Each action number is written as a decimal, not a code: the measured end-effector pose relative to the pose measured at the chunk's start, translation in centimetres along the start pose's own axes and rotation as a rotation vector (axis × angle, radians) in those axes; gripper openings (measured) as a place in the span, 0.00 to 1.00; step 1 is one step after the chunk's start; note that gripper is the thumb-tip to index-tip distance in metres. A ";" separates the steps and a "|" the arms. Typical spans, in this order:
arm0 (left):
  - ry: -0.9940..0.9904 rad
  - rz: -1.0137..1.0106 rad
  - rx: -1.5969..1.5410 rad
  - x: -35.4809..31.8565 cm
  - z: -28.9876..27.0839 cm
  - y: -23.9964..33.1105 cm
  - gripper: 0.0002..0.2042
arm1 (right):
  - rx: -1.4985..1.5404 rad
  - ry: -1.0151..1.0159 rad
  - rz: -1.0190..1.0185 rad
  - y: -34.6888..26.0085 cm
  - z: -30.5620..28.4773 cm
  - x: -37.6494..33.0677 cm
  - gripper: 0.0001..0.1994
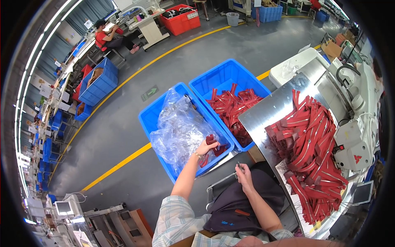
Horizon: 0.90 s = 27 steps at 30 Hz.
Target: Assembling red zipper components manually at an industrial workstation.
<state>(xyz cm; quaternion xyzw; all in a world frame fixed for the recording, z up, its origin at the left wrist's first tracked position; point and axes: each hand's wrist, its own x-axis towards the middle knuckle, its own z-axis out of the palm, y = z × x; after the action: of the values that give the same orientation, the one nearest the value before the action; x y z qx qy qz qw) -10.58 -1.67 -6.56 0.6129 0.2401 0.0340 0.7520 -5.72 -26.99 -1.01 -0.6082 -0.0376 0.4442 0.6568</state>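
Observation:
My left hand (205,147) reaches into the nearer-left blue bin (144,117), its fingers closed round a dark red zipper bundle (210,140). Clear plastic bags (177,119) fill most of that bin, and more red fabric shows just under the hand. Over my lap, my right hand (245,178) is closed on a small, dark metal piece (238,165) that pokes out past the fingers; its kind is too small to tell. To the right of both hands, a large heap of red zippers (306,148) covers the metal worktable (263,111).
A second blue bin (224,68) beside the first holds loose red zippers (234,105). A white sewing machine (354,140) stands along the table's right side. Past a yellow floor line (164,53), a seated person (108,39) works near a red bin (180,22).

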 end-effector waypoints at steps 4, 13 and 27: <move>-0.012 0.179 -0.035 -2.2 -0.2 1.9 0.11 | 0.079 -0.043 0.053 -1.4 1.7 0.4 0.10; 0.180 0.050 0.446 -4.8 1.6 9.9 0.14 | 0.590 -0.375 0.450 -3.6 5.7 1.3 0.15; 0.100 0.355 0.323 -6.3 2.1 13.0 0.06 | 0.810 -0.401 0.482 -5.5 9.8 2.1 0.16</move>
<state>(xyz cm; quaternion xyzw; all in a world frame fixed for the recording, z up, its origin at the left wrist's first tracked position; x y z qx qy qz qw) -12.14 -2.54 7.89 0.7555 0.1678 0.1571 0.6135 -7.30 -17.43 5.06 -0.1990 0.1534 0.6699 0.6987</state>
